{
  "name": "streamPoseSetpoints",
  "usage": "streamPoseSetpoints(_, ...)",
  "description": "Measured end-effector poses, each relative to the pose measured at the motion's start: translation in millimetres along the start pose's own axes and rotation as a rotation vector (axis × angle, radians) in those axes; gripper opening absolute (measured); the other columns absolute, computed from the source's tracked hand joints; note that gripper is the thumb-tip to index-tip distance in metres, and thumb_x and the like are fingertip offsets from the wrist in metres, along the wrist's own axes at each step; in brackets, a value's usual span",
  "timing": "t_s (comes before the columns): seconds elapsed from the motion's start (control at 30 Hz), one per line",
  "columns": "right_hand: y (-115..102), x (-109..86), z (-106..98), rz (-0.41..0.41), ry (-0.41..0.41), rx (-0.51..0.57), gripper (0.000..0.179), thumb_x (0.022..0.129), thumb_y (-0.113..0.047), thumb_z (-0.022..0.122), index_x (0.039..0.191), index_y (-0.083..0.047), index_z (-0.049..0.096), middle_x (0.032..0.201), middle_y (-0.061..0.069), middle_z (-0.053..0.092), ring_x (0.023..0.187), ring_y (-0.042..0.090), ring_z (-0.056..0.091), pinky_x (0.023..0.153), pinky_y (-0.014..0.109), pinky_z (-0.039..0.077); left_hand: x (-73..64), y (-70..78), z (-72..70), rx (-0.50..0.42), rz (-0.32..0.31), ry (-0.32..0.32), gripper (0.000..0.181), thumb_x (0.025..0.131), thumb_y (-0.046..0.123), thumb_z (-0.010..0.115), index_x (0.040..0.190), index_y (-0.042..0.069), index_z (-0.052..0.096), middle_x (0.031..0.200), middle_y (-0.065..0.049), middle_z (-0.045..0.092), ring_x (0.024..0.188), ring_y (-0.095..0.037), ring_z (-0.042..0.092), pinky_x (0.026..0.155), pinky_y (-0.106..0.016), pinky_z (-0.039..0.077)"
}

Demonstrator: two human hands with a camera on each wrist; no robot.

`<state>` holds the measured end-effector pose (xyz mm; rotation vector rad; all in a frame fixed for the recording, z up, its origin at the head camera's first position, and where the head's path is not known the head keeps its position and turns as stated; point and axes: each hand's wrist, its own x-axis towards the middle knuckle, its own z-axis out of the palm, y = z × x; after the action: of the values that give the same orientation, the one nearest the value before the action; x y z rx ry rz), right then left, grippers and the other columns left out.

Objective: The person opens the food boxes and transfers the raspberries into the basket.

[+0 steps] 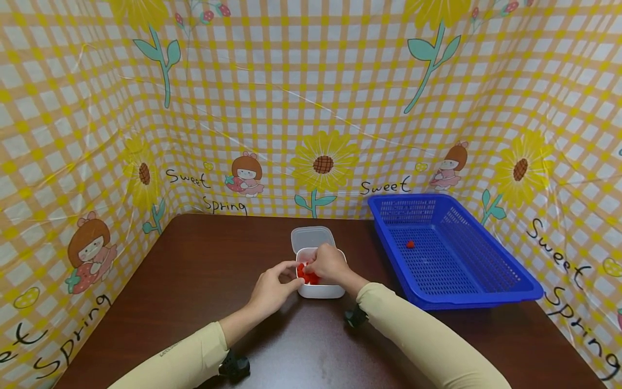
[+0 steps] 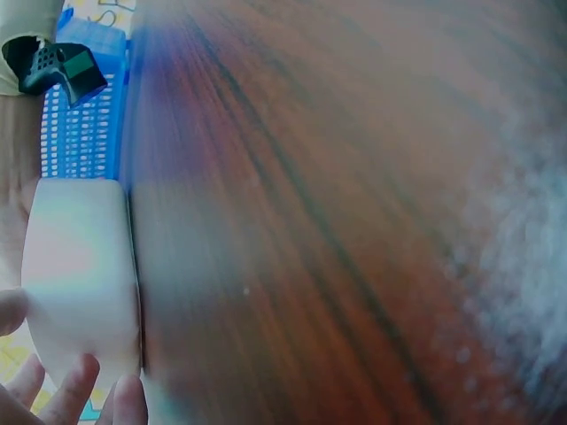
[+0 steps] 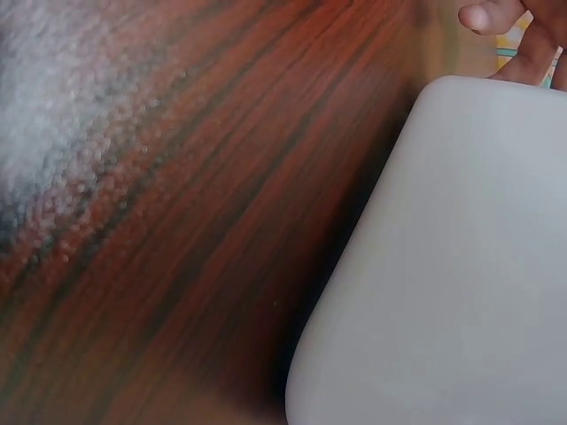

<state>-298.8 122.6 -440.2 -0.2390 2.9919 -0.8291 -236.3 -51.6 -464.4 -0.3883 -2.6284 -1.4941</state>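
Note:
A small white container (image 1: 320, 292) with several small red pieces (image 1: 309, 277) inside sits near the middle of the table. My left hand (image 1: 272, 289) is at its left side, thumb and fingers spread and touching or nearly touching the rim. In the left wrist view the fingertips (image 2: 80, 376) lie close along the container's end. From the right, my right hand (image 1: 330, 263) reaches down into the container among the red pieces. Its fingertips are mostly hidden, so whether they pinch a piece is unclear. The right wrist view shows mainly the container's plain outer wall (image 3: 443, 266).
Behind the container lies a translucent lid (image 1: 312, 237). A large blue plastic basket (image 1: 405, 270) stands to the right, with one red piece (image 1: 410, 245) in it. The dark wooden table (image 1: 214, 254) meets a checked, flower-printed cloth (image 1: 272, 108) at the back and sides.

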Motion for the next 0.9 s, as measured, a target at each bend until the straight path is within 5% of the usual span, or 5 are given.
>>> streamPoseSetpoints(0.57,-0.3,-2.8,-0.6,-0.038,-0.047,-0.029,0.033,0.079,-0.025,0.084,0.054,-0.012,0.068,0.048,-0.006,0.056,0.047,0.009,0.047,0.047,0.022,0.036,0.2,1.1,-1.6,0.002,-0.004,-0.011,0.040,0.089,0.030,0.077,0.125,0.017,0.069,0.096,0.003,0.073,0.087,-0.014,0.068,0.069,-0.031,0.048)
streamPoseSetpoints(0.9,2.3,-0.7,0.3,-0.031,-0.081,0.059,0.029,0.080,-0.019,0.083,0.058,-0.008,0.068,0.050,-0.004,0.056,0.047,0.008,0.044,0.046,0.020,0.035,-0.2,1.5,-1.5,-0.003,0.005,-0.014,0.040,0.089,0.029,0.077,0.126,0.016,0.068,0.095,0.002,0.073,0.086,-0.014,0.068,0.068,-0.030,0.048)
